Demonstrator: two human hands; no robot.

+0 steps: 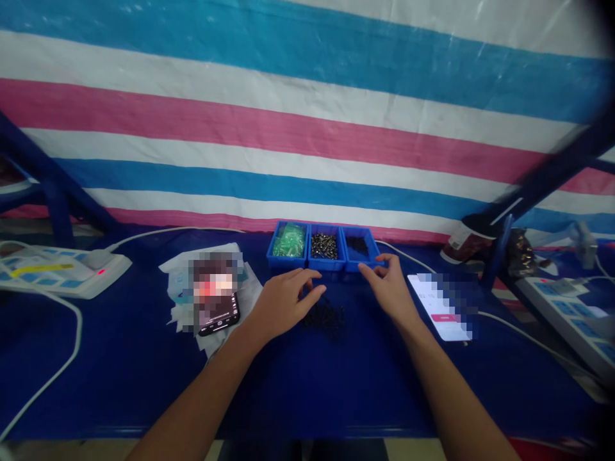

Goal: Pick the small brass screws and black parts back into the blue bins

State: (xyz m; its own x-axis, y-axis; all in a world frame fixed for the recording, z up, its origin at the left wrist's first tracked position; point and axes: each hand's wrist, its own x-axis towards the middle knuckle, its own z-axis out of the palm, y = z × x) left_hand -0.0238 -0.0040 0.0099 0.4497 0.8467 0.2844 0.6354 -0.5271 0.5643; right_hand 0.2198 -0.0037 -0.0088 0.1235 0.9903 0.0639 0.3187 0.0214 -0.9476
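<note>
My left hand (287,299) hovers beside a loose pile of small black parts (327,318) on the blue table. Its thumb and index finger are apart, and I see nothing between them. My right hand (388,287) is at the front edge of the right blue bin (356,264), which holds small dark pieces. Its fingers are bent and spread, with nothing visible in them. The middle blue bin (327,263) contains many small brass-and-dark metal parts (323,246). In the left blue bin (287,262) lie green pieces (290,241) in clear plastic.
A lit phone (220,320) rests on crumpled white packaging (180,269) at left; another phone (449,326) lies at right. Power strips (91,282) (567,307) with white cables flank the blue table (307,397). A dark cup (464,242) stands at back right, before a striped sheet (288,121).
</note>
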